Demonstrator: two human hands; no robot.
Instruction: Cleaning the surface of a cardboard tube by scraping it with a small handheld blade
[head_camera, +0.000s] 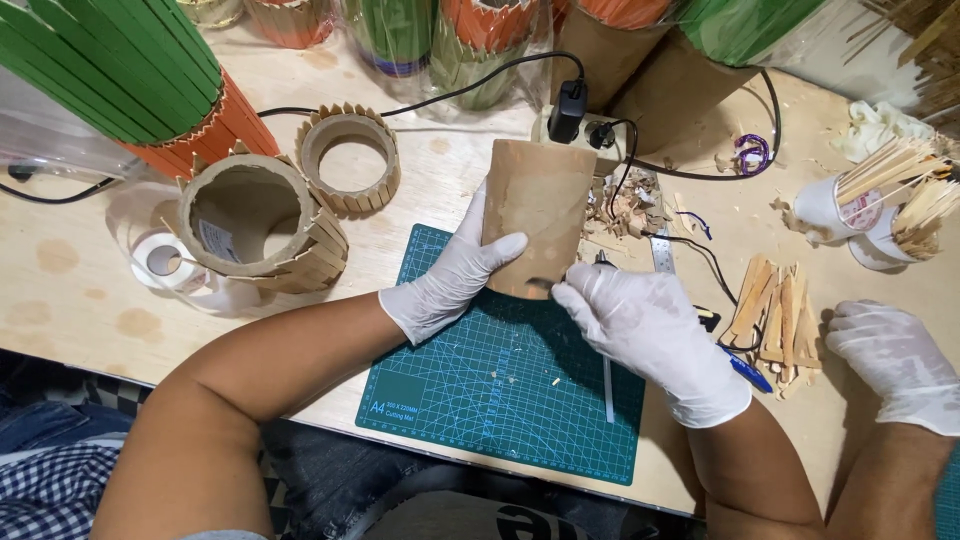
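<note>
Cardboard tube (537, 215) stands tilted over the green mat's (480, 400) top edge, on the plywood table (90, 290); we judge we are trimming or scoring its lower rim. Our left hand (450, 280) wraps its left side, fingers curled onto the face, thumb behind. Our right hand (650, 335) is closed around a thin blade tool (606, 385) at the tube's bottom right corner; the tip is hidden, so we cannot tell if it cuts. Next we would need a steady tube and short controlled strokes. A co-worker's gloved hand (890, 360) rests beside the 1 pile of wooden sticks (775, 320).
</note>
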